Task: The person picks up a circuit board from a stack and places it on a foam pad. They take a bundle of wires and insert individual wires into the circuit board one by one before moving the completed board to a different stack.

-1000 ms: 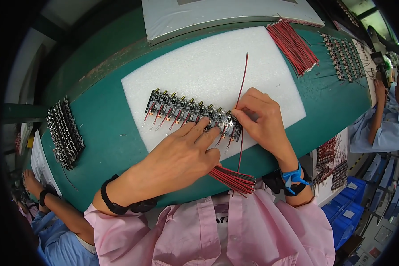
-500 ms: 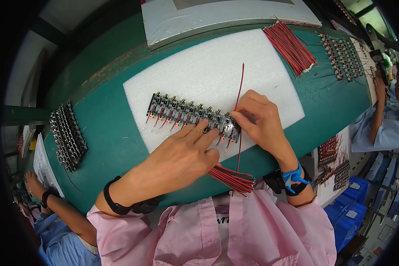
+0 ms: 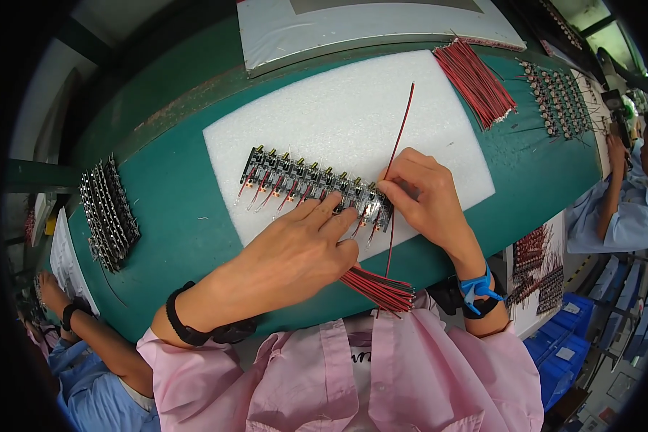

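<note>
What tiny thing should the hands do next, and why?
Perhaps the right hand should nudge the long reddish wire in closer to the end of the board strip. Its thumb and finger seem to pinch that wire right there, and the left hand rests its fingers on the strip, which may steady it.

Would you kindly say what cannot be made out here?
In the head view:
- pinched part of the long thin red-black wire, hidden by the bare right hand
- one end of the red-black wire bundle, covered by the bare left hand
- joints on the small dark circuit boards, too small
- far side of the flat white panel, cut by the upper edge
</note>
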Demonstrator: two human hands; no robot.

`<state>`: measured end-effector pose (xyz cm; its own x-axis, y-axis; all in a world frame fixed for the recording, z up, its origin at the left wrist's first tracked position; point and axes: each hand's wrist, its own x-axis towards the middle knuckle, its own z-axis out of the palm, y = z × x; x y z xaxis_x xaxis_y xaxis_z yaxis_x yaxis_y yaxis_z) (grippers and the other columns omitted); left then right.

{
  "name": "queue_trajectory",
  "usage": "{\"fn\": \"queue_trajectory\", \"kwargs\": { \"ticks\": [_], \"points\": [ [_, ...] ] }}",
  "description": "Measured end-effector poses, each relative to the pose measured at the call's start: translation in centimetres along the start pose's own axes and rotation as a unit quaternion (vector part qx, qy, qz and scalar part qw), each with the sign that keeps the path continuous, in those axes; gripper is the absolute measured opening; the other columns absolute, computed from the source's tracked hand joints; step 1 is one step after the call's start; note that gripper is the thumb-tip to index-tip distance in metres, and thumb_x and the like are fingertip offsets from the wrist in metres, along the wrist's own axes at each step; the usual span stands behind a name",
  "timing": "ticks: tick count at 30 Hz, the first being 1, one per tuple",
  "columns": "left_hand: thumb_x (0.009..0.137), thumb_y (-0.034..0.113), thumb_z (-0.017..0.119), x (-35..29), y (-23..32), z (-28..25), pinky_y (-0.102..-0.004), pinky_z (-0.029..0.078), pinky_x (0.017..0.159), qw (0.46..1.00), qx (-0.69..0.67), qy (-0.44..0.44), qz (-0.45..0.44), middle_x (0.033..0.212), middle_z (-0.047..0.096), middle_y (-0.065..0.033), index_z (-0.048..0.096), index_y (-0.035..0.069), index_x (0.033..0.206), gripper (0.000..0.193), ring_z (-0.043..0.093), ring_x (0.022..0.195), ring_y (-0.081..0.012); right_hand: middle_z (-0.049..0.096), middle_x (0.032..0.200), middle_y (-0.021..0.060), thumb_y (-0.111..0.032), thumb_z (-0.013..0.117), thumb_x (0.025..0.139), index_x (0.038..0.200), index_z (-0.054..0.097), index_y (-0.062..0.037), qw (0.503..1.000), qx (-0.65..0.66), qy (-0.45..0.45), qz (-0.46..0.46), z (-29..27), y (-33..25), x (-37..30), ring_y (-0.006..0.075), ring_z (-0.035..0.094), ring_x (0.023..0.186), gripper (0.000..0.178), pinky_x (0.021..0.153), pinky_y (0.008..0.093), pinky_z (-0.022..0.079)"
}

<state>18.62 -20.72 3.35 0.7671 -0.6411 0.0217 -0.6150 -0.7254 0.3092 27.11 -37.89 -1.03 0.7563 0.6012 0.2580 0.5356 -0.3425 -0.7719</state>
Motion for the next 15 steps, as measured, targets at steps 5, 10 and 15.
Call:
{"fn": "queue_trajectory", "kwargs": {
  "ticks": [5, 10, 15],
  "points": [
    [0.061, 0.01, 0.049, -0.08, -0.12, 0.15, -0.0333, 0.039, 0.077, 0.999, 0.009, 0.034, 0.022, 0.091, 0.051, -0.0185, 0.051, -0.001, 0.065, 0.012, 0.048, 0.093, -0.0327, 0.049, 0.063, 0.0042, 0.001, 0.058, 0.064, 0.066, 0.053, 0.0006, 1.0, -0.002, -0.014, 0.004, -0.16, -0.13, 0.12, 0.0133, 0.043, 0.054, 0.005, 0.048, 0.0232, 0.034],
    [0.061, 0.011, 0.049, -0.14, -0.08, 0.32, -0.0329, 0.039, 0.076, 0.999, 0.005, 0.039, 0.017, 0.09, 0.051, -0.0186, 0.051, -0.001, 0.064, 0.012, 0.048, 0.093, -0.0324, 0.049, 0.062, 0.0045, 0.001, 0.058, 0.064, 0.067, 0.054, 0.001, 1.0, -0.004, -0.014, 0.004, -0.1, -0.1, 0.11, 0.0129, 0.044, 0.054, 0.005, 0.046, 0.0227, 0.034],
    [0.064, 0.013, 0.05, -0.1, -0.04, 0.05, -0.0344, 0.038, 0.078, 1.0, 0.006, 0.021, 0.011, 0.094, 0.05, -0.0176, 0.051, 0.0, 0.065, 0.013, 0.046, 0.096, -0.0322, 0.049, 0.062, 0.0051, 0.001, 0.058, 0.063, 0.067, 0.055, 0.0013, 1.0, -0.025, -0.012, -0.005, -0.11, -0.12, 0.15, 0.0129, 0.045, 0.054, 0.005, 0.046, 0.0227, 0.035]
  ]
}}
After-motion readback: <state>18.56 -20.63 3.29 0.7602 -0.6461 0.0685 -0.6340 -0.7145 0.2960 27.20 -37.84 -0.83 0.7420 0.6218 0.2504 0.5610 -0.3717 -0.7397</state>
